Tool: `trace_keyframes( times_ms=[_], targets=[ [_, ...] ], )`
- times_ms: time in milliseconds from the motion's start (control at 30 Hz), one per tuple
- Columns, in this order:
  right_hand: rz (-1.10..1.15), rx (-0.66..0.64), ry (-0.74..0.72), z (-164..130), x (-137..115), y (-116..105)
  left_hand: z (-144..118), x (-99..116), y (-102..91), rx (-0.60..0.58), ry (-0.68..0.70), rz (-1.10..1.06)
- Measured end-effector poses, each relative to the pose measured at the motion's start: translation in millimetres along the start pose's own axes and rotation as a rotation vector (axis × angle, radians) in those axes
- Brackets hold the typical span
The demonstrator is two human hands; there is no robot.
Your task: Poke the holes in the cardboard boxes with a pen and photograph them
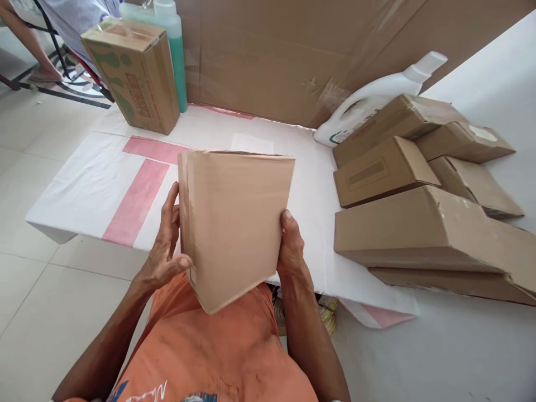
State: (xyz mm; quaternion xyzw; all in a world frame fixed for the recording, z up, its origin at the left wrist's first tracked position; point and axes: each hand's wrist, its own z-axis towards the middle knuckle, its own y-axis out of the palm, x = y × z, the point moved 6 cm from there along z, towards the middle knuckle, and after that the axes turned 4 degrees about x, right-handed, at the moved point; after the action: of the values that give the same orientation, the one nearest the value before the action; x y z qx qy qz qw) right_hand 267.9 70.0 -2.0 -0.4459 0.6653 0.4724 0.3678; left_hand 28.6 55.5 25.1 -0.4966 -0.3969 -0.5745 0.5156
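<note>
A plain brown cardboard box (238,218) is held up in front of my body, over the near edge of the table, tilted toward me. My right hand (291,240) grips its right edge, thumb on the front face and the other fingers hidden behind. Along the box's left side lies my left hand (167,240), its fingers stretched and spread, the thumb near the lower left corner. Contact of the left fingers with the side is partly hidden.
A white cloth with pink stripes covers the table (301,223). Several cardboard boxes (389,223) stand at right beside a white jug (368,100). At back left are a printed box (134,84) and a green bottle (178,67). A large cardboard panel (268,61) stands behind. Another person's leg (33,50) shows far left.
</note>
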Motion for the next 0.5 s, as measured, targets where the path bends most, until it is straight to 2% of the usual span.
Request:
trace_keyframes(
  times_ms=[67, 200, 367, 433, 500],
  targets=[
    [0.012, 0.022, 0.014, 5.0, 7.9, -0.9, 5.3, 8.3, 1.2, 0.051, 0.037, 0.055],
    [-0.093, -0.013, -0.131, 10.3, 5.4, 1.0, 11.5, 15.2, 3.5, 0.131, 0.032, 0.177],
    [-0.225, 0.201, -0.218, 7.9, -4.2, -13.5, 10.4, 1.1, 6.8, 0.046, -0.116, 0.025],
    [-0.222, 0.184, -0.199, 6.1, -4.8, -12.8, 15.5, -2.7, 7.9, 0.027, -0.116, -0.006],
    [-0.175, 0.091, -0.137, 3.8, -1.1, -8.6, 27.0, -1.6, 6.1, 0.063, -0.045, 0.047]
  ],
)
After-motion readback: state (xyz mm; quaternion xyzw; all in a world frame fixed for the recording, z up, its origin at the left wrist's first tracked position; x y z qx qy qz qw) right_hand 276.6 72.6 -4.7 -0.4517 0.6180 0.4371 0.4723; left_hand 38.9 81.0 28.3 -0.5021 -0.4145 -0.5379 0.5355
